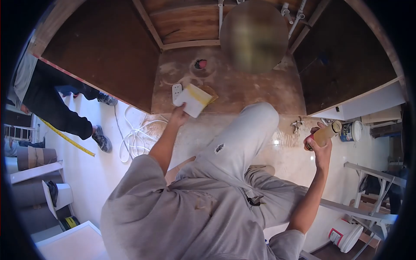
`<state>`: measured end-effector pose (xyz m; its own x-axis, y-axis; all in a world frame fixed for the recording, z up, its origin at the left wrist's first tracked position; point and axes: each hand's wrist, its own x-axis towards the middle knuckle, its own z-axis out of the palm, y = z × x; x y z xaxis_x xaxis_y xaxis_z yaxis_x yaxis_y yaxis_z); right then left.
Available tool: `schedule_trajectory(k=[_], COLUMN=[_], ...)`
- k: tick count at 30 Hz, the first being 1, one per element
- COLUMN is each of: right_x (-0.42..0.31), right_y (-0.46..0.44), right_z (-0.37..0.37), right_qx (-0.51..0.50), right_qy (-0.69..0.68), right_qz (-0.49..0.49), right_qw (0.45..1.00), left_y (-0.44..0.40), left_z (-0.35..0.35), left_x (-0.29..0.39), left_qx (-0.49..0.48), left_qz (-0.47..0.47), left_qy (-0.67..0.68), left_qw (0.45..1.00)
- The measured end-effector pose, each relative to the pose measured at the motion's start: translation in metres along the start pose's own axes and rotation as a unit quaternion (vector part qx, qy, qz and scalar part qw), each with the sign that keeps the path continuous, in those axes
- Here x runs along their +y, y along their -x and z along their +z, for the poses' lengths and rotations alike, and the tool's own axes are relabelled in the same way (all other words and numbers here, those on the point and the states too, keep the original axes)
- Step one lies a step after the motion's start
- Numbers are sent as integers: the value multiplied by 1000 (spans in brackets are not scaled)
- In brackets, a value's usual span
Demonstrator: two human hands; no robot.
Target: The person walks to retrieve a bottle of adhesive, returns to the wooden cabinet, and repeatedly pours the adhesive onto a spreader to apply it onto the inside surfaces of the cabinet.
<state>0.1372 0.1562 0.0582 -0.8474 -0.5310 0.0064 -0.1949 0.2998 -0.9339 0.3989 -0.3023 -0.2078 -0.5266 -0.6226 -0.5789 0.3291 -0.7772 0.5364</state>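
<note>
My left hand [180, 113] grips a flat white piece with a yellow stripe [193, 100], held over the front edge of the brown cabinet floor [242, 96]. Under its right side lies a yellowish-brown sheet or pad [209, 93]. A white power strip [177, 94] sits just left of the piece. On the right, my right hand [322, 145] is closed around a jar [325, 134] with yellowish contents, tilted, and a small red-and-dark item shows at its fingers [309, 142]. What that item is cannot be made out.
White cable [134, 138] lies coiled on the floor. Another person's legs [65, 104] stand at left beside a yellow tape measure [67, 138]. At right are a labelled tub [351, 131], a metal trestle [368, 173] and a white bucket [346, 235]. Cabinet side panels [104, 52] flank the opening.
</note>
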Motion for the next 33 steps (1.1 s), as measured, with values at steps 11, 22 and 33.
schedule_trajectory(k=[11,22,33], right_x=[14,10,13], right_y=[3,2,1], right_z=[-2,3,6], right_qx=[-10,-38,-65], right_qy=[-4,-10,-25], right_qz=[16,35,32], right_qw=[1000,999,997], left_y=[-106,-111,-63], left_z=[11,-20,28], left_x=[-111,-49,-30], left_qx=[14,-273,-42], left_qz=[17,-177,6], left_qy=[-64,240,119], left_qw=[998,914,992])
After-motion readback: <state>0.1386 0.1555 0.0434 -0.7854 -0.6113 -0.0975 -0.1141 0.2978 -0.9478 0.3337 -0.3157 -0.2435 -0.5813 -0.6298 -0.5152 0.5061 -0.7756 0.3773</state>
